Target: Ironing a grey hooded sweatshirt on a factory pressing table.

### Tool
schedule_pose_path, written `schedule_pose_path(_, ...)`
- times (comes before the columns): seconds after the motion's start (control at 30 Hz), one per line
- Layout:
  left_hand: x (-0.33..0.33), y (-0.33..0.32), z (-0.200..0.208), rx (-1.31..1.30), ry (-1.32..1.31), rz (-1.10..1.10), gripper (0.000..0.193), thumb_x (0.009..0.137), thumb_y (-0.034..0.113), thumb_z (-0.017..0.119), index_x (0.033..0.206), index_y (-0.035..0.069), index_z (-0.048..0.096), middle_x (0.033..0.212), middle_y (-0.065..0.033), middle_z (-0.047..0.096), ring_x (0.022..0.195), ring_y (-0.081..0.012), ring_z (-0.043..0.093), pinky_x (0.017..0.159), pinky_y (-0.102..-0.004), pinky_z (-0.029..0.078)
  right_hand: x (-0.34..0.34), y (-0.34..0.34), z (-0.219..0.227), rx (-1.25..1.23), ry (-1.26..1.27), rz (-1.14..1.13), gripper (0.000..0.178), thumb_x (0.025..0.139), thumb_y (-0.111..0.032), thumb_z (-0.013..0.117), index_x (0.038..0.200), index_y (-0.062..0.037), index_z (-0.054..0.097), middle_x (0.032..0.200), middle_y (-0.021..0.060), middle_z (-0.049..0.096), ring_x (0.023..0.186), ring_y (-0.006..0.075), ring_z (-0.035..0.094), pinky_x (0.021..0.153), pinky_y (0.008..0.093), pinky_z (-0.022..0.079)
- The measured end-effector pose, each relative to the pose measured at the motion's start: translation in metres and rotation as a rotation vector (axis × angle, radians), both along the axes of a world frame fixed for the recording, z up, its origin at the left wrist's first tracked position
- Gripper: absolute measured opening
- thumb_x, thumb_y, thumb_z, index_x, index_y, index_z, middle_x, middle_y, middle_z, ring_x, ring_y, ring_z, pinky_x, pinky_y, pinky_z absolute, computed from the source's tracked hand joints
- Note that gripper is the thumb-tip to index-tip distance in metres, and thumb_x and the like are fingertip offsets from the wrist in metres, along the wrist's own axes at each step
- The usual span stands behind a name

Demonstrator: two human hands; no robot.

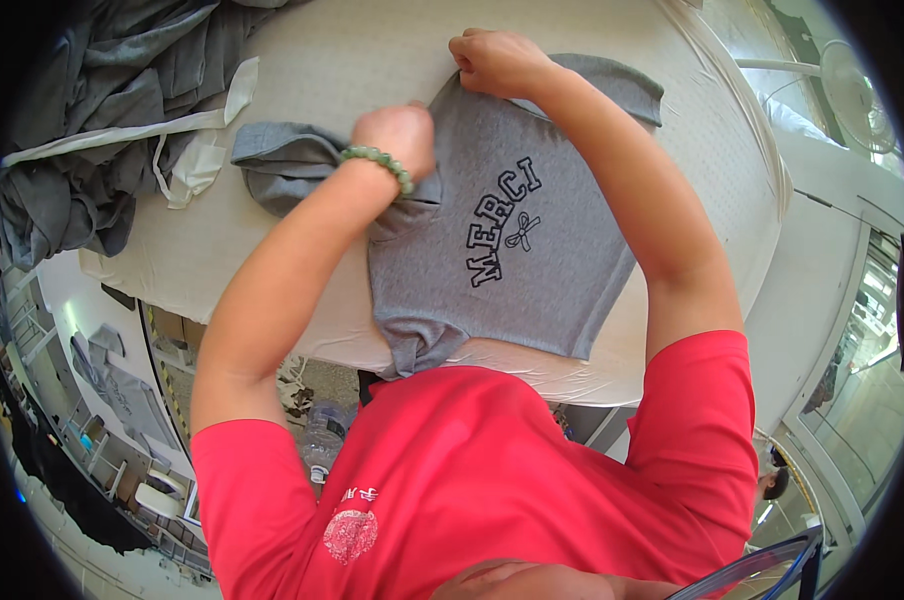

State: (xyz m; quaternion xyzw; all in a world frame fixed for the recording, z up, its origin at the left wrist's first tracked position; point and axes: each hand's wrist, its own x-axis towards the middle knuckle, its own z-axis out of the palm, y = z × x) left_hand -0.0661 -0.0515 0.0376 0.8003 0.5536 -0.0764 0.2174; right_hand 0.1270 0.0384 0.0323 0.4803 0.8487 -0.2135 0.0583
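A grey shirt (562,265) with dark outlined lettering and a small bow lies across the pale, cloth-covered table. At its far edge, my right hand (497,62) is closed, fingers curled around the fabric. My left hand (397,135), with a green bead bracelet (377,157) at the wrist, is over the shirt's left part. Motion blurs it, and its fingers cannot be made out. Left of that wrist a bunched, folded part of the grey fabric (282,160) sticks out. Another crumpled part of the shirt (422,343) lies at the near edge, close to my body.
A heap of dark grey cloth (157,70) covers the table's far left, with a white strip (197,122) across it. The padded table (342,55) has a rounded right edge. A white fan (857,95) stands at the far right. Below the near edge is a clear plastic bottle (324,430).
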Motion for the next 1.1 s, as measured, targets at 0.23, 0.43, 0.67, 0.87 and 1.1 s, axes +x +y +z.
schedule_pose_path(0.23, -0.025, 0.002, 0.001, 0.090, 0.042, -0.021, 0.024, 0.084, 0.016, 0.064, 0.105, 0.003, 0.067, 0.082, -0.0239, 0.072, 0.087, -0.0404, 0.072, 0.078, -0.0505, 0.057, 0.007, -0.008, -0.007, 0.054, 0.109, -0.061, 0.016, 0.085, -0.016, 0.062, 0.100, -0.0096, 0.065, 0.104, 0.0102, 0.068, 0.096, 0.0346, 0.067, 0.080, 0.0473, 0.053)
schedule_pose_path(0.43, -0.040, -0.005, 0.003, 0.016, -0.131, 0.087, 0.026, 0.085, 0.020, 0.069, 0.107, 0.006, 0.066, 0.081, -0.0201, 0.072, 0.083, -0.0397, 0.071, 0.075, -0.0498, 0.056, 0.003, -0.008, 0.002, -0.001, 0.052, -0.090, 0.018, 0.085, -0.014, 0.063, 0.102, -0.0102, 0.067, 0.109, 0.0122, 0.069, 0.103, 0.0353, 0.067, 0.087, 0.0469, 0.054)
schedule_pose_path(0.67, -0.030, 0.002, 0.001, 0.120, 0.035, -0.030, 0.036, 0.088, 0.019, 0.068, 0.123, 0.010, 0.066, 0.122, -0.0137, 0.072, 0.104, -0.0327, 0.070, 0.078, -0.0432, 0.056, 0.039, -0.014, -0.003, 0.121, 0.212, -0.120, 0.033, 0.087, -0.016, 0.062, 0.120, -0.0137, 0.063, 0.123, 0.0123, 0.066, 0.108, 0.0362, 0.066, 0.091, 0.0465, 0.054)
schedule_pose_path(0.87, -0.009, 0.051, -0.002, 0.534, 0.048, -0.854, 0.044, 0.096, 0.013, 0.053, 0.140, 0.011, 0.061, 0.158, -0.0026, 0.049, 0.119, -0.0226, 0.064, 0.080, -0.0388, 0.058, 0.168, -0.025, 0.008, 0.137, -0.127, -0.473, 0.044, 0.086, -0.013, 0.062, 0.130, -0.0139, 0.062, 0.137, 0.0159, 0.061, 0.117, 0.0384, 0.064, 0.099, 0.0468, 0.053)
schedule_pose_path(1.1, 0.003, 0.051, 0.001, 0.532, 0.206, -0.861, 0.046, 0.096, 0.013, 0.053, 0.142, 0.010, 0.060, 0.159, -0.0012, 0.049, 0.123, -0.0228, 0.063, 0.081, -0.0358, 0.059, 0.178, 0.020, -0.011, 0.176, -0.241, -0.602, 0.045, 0.083, -0.012, 0.066, 0.128, -0.0122, 0.063, 0.128, 0.0136, 0.065, 0.108, 0.0380, 0.066, 0.093, 0.0478, 0.054)
